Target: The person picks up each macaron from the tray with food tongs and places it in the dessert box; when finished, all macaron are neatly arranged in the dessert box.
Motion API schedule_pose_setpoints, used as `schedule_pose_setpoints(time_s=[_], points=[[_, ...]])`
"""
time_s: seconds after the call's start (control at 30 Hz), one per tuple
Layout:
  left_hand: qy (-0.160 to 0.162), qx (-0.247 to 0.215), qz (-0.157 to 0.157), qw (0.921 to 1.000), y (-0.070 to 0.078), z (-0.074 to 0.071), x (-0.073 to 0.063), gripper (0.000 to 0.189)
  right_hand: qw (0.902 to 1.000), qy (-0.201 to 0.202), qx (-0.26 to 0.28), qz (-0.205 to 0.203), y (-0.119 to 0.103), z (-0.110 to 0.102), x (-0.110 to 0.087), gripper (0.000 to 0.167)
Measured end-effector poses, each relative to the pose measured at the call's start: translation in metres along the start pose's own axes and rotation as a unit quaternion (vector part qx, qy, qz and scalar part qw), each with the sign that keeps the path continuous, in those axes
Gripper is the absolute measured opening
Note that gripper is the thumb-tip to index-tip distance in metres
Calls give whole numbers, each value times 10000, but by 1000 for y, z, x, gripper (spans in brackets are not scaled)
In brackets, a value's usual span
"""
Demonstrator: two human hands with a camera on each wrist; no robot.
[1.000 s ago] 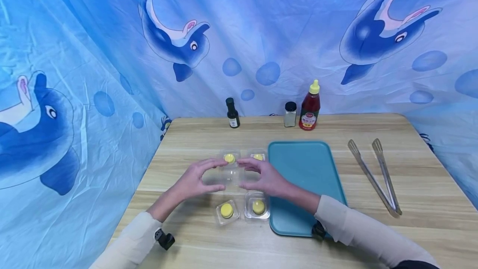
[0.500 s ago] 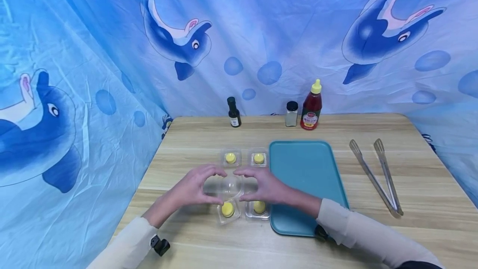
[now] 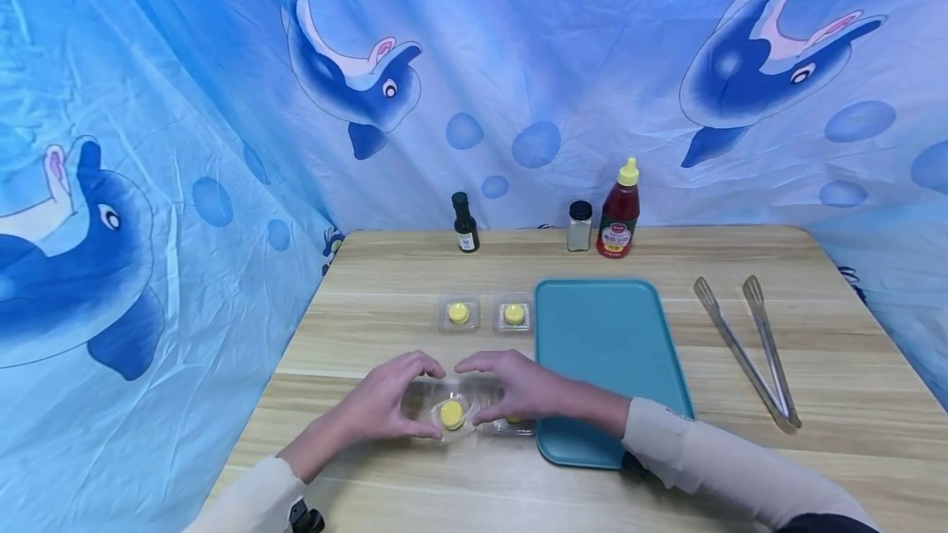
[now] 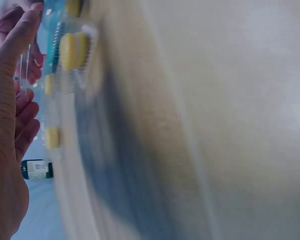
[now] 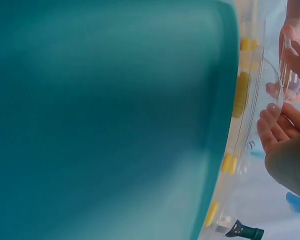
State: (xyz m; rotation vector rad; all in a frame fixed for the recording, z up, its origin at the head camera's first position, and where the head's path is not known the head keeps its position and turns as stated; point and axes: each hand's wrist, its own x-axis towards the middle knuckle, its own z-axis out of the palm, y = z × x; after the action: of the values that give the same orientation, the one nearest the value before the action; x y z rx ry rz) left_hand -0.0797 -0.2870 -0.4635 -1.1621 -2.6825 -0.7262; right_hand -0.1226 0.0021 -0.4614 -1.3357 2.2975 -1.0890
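Note:
Both hands hold a clear plastic lid (image 5: 289, 65) between them, fingers curved around its sides. Beneath it in the head view, a yellow macaron (image 3: 452, 414) sits in the front left clear plastic box. My left hand (image 3: 392, 398) grips the lid's left side, thumb toward me. On its right side is my right hand (image 3: 524, 385), partly covering the front right box (image 3: 511, 428) and its macaron. Behind the hands stand two more clear boxes, each holding one yellow macaron: the back left macaron (image 3: 458, 313) and the back right macaron (image 3: 514, 314).
A teal tray (image 3: 603, 344) lies right of the boxes, under the right forearm. Metal tongs (image 3: 748, 356) lie spread farther right. Along the back edge stand a small dark bottle (image 3: 465, 224), a black-capped shaker (image 3: 579, 226) and a red sauce bottle (image 3: 618, 212). A dolphin-print curtain (image 3: 592, 64) hangs behind.
Both hands have brought the clear lid toward the person, from between the two rows of boxes to over the front left box. The back two boxes are now uncovered from view.

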Motion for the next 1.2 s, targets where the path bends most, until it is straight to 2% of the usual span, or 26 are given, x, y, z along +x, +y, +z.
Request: schedule_pose_setpoints(time_s=[0.3, 0.6, 0.87, 1.0, 1.2], points=[[-59, 180, -87, 9998, 1, 5, -12, 79, 9984, -148, -463, -302, -4, 9, 6, 70], [-308, 291, -191, 9989, 3, 10, -15, 81, 9963, -365, -770, -65, -6, 15, 9, 69], [-453, 308, -386, 9978, 2, 11, -11, 78, 9951, -265, -946, 107, -3, 17, 10, 66], [-534, 334, -283, 9976, -2, 9, -5, 77, 9938, -88, -1072, 284, -3, 17, 9, 65], [-650, 399, -63, 9971, -5, 5, 2, 75, 9942, 141, -975, 421, -3, 17, 7, 65]])
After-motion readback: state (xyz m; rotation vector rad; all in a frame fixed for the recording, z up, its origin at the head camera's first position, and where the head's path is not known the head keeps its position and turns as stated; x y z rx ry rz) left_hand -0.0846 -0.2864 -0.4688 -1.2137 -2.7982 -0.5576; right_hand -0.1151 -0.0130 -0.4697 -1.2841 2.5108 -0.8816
